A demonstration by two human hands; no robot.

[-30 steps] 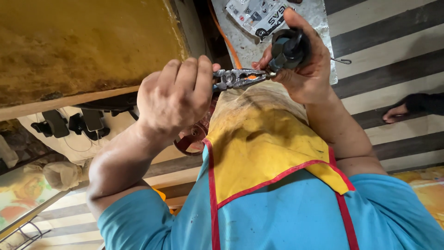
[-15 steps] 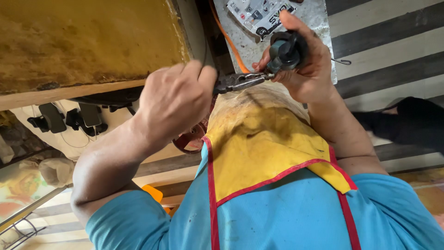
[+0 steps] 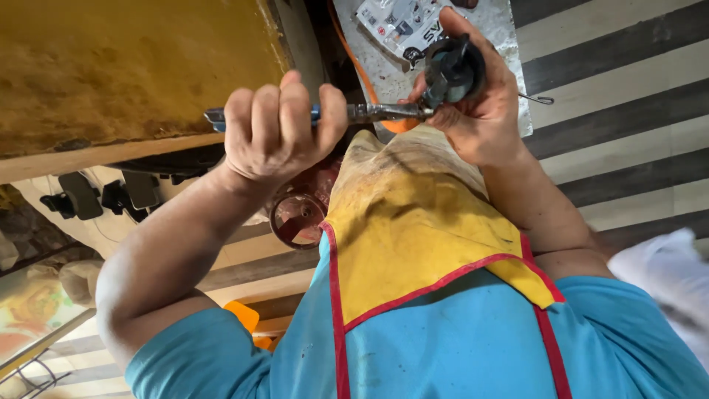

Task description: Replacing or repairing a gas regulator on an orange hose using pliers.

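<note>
My left hand (image 3: 279, 127) is closed around the blue handle of a metal plier-like tool (image 3: 369, 112), held level above my yellow apron (image 3: 413, 229). The tool's jaws meet a dark round part (image 3: 453, 68) at its lower left side. My right hand (image 3: 484, 111) cups that part from behind and below, with the fingers wrapped over its rim. Both hands are raised in front of my chest, about a hand's width apart.
A worn yellow-brown board (image 3: 111, 66) fills the upper left. A red ring-shaped part with a hex centre (image 3: 295, 218) lies below my left wrist. A printed package (image 3: 395, 26) sits on a grey sheet beside an orange cable (image 3: 362, 74). The striped floor (image 3: 620, 111) and a white cloth (image 3: 665, 273) are at right.
My left hand has slid back along the tool, so the blue handle end now shows. A dark shape on the floor at right has gone and a white cloth has appeared there.
</note>
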